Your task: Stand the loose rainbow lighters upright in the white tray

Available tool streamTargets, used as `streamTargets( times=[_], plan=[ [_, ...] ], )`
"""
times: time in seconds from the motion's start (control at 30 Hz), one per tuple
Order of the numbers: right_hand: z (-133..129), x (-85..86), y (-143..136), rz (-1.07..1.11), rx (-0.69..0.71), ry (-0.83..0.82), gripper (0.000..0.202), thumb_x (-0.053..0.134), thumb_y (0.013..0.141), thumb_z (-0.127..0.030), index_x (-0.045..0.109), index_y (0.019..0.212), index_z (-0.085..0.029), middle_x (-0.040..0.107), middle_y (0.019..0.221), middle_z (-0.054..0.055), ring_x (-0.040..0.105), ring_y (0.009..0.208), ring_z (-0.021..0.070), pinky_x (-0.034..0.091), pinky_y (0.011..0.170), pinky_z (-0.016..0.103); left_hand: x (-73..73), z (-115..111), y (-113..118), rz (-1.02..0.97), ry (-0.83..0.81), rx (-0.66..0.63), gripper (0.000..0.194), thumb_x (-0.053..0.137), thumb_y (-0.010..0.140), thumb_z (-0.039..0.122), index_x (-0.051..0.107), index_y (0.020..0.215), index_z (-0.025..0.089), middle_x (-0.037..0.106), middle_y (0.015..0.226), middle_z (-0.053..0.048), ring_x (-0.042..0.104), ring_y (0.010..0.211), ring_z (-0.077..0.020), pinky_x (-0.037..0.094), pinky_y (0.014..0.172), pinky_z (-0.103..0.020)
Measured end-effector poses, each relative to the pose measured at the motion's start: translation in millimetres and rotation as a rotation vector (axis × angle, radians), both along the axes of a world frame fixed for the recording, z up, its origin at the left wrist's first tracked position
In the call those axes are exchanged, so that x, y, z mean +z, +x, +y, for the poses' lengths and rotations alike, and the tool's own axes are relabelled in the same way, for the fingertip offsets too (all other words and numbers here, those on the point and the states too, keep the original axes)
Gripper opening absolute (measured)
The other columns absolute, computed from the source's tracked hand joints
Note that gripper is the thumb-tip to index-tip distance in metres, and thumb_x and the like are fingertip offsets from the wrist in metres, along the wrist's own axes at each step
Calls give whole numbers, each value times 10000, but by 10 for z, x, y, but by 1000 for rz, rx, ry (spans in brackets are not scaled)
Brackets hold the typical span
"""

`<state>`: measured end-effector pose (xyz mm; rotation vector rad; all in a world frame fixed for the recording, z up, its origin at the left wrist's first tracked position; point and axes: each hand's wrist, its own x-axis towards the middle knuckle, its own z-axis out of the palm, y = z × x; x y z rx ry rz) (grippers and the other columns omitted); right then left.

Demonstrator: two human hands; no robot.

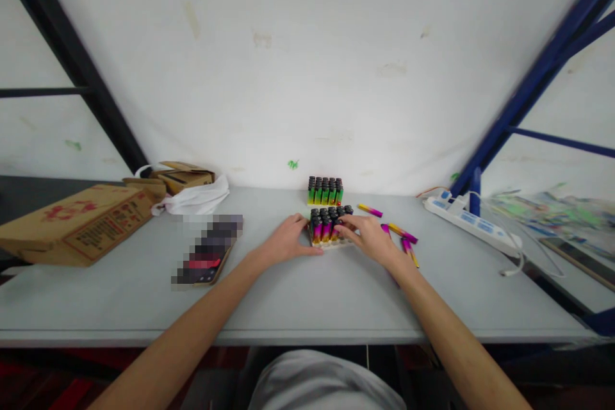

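Purple-and-yellow lighters with black tops [326, 229] stand upright in rows in a pale tray [331, 244] on the desk. My left hand [287, 240] grips the tray's left end, thumb along the front and fingers at the back left corner. At the tray's front right, my right hand [368, 236] pinches a lighter [336, 229], mostly hidden by the fingers. Loose lighters of the same colours lie right of my right hand, among them one lighter [403, 233] and another [410, 252]. One more loose lighter [370, 210] lies farther back.
A second block of green lighters [325, 192] stands behind, near the wall. To the left are a phone [211, 250], a white bag [202, 197], and cardboard boxes, the large box [81, 221] nearest. A power strip [473, 223] with cables lies at the right, beside a blue frame post [523, 83].
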<state>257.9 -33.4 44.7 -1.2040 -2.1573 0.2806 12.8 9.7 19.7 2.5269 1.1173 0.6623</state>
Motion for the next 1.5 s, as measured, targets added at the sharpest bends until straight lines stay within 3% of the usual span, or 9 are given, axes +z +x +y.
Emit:
streamTargets(
  times=[0.2,0.33,0.47,0.63,0.83,1.03,1.23,1.37,1.5],
  plan=[
    [28,104,180,-57,-109,-6,453,557,929,-554,666,658,-209,638,579,35,524,527,164,394,608,290,1,2,-4,-1,0,17,632,750,646,693,675,1002,176,628,986,-97,573,934,-282,489,857,-395],
    [247,189,602,-116,-282,-9,357,522,961,-460,734,853,-195,745,787,88,637,690,213,449,699,311,-12,14,-6,-1,-4,26,654,746,629,715,674,978,166,622,982,-103,576,922,-283,494,846,-396],
    [561,68,911,-337,-396,-62,228,653,887,-347,752,952,-152,756,989,158,680,919,266,468,805,310,-33,23,-13,13,-1,28,661,733,633,732,663,969,168,618,988,-105,575,928,-287,493,847,-399],
    [671,-60,977,-373,-398,-115,183,645,893,-317,734,890,-158,754,902,131,680,838,237,455,739,286,-39,27,-17,34,6,27,660,718,646,743,651,972,173,614,991,-102,576,935,-284,489,852,-390],
    [429,171,895,200,-291,-94,371,624,881,-520,720,1015,-187,661,660,17,581,605,167,439,627,286,-6,12,-9,16,13,26,651,721,642,737,663,961,173,625,961,-91,583,905,-274,494,827,-379],
    [254,369,575,843,-87,-154,371,721,786,-565,657,830,-203,607,740,6,546,691,140,491,671,274,-3,22,-16,43,26,21,653,708,656,739,667,959,162,630,954,-89,587,894,-268,491,812,-364],
    [50,237,218,915,217,-429,332,645,876,-553,518,903,-248,507,609,-65,450,484,97,459,527,250,-11,24,-20,11,15,17,660,725,643,724,688,990,164,640,957,-83,586,898,-267,487,815,-360],
    [-5,102,31,889,211,-547,396,680,826,-596,501,873,-246,288,555,-101,220,435,67,203,409,198,-11,22,-22,4,13,10,642,727,660,704,682,1009,167,635,970,-84,583,900,-263,488,817,-359],
    [18,28,-86,900,102,-680,555,489,853,-738,421,669,-218,214,544,-79,153,457,76,133,438,233,-5,25,-19,5,24,8,639,728,653,708,676,994,170,638,972,-87,589,895,-269,491,810,-365]
  ],
)
